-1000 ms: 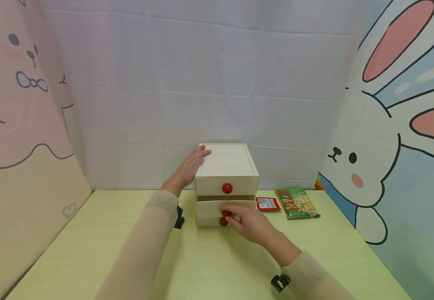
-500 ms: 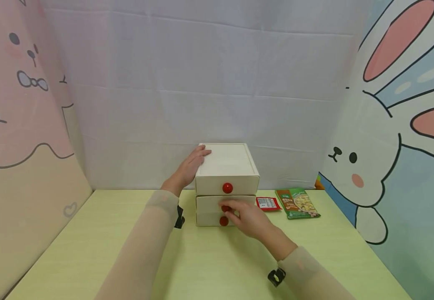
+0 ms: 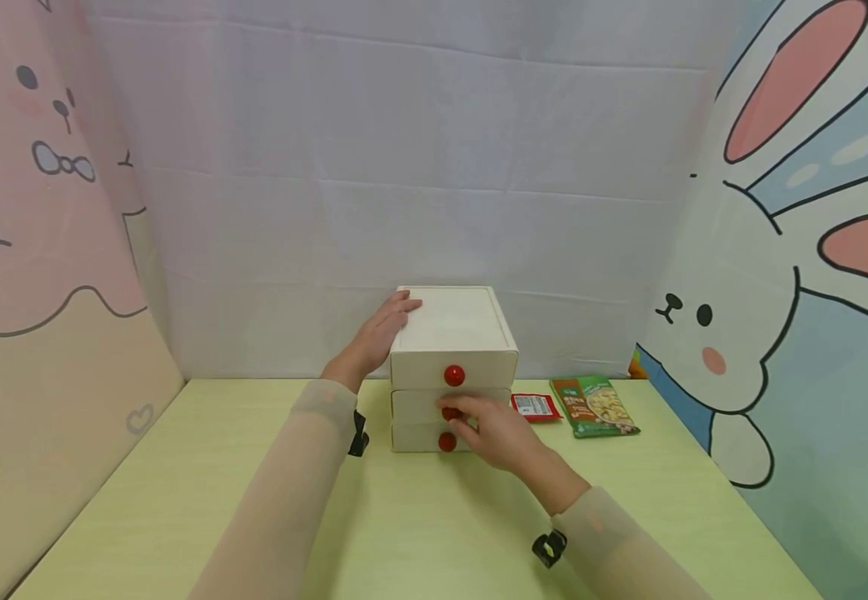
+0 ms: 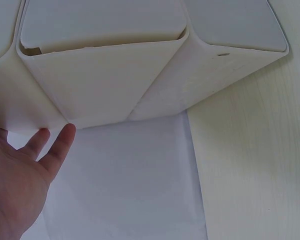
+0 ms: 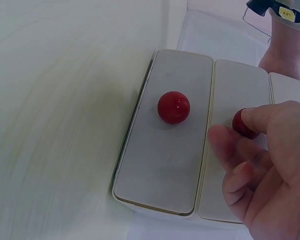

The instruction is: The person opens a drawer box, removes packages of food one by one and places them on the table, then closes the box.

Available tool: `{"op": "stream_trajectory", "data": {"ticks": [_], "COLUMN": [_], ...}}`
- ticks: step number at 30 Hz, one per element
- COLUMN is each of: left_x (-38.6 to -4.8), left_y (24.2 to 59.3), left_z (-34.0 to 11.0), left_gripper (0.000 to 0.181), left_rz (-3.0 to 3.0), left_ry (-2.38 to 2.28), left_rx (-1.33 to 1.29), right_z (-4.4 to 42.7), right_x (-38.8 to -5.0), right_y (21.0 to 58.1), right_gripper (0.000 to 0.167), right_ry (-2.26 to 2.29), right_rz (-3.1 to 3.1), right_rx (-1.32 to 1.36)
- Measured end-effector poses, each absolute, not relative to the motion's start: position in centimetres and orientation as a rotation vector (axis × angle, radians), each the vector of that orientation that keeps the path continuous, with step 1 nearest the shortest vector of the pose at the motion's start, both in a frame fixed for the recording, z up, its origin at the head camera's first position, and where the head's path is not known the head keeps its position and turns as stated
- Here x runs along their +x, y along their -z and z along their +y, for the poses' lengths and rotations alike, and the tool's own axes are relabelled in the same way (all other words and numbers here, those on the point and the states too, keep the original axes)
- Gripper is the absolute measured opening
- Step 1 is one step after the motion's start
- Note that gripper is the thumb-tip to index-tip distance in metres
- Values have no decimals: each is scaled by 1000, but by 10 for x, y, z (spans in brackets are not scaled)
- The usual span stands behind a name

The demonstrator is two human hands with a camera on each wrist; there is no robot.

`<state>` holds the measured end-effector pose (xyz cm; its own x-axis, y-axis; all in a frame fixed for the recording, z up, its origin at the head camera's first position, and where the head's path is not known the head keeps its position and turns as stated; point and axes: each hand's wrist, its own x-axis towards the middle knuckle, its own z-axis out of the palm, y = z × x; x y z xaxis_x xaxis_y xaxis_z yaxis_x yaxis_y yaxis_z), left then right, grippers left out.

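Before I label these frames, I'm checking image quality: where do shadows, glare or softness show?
Head view: faint, soft shadows on the table, and small print on the green packet too soft to read; left wrist view: dim light, with shade on the table beside the drawer unit; right wrist view: tiny glare specks on the bottom red knob.

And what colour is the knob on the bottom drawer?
That knob is plain, shiny red; the right wrist view shows it best.
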<state>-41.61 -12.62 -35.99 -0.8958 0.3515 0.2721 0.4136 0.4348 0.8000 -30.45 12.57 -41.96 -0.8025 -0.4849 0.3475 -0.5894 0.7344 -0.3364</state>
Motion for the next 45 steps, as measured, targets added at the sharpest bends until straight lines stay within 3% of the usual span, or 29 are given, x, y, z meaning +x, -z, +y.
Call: {"op": "stream_trajectory", "data": {"ticks": [23, 45], "left_x": [-419, -417], "left_y": [363, 361], "left_z": [-125, -123], "left_gripper": [57, 57], "left_rz": [-2602, -2589], "left_ry": [1499, 1499], "left_rx": [-677, -680], "right_z": [126, 137], "right_x": [-303, -296], "right_y": [423, 425], "right_gripper": [34, 38], "right_ry": [-632, -592], "right_rz": [-2729, -2683], "right_rx": [764, 1036]}}
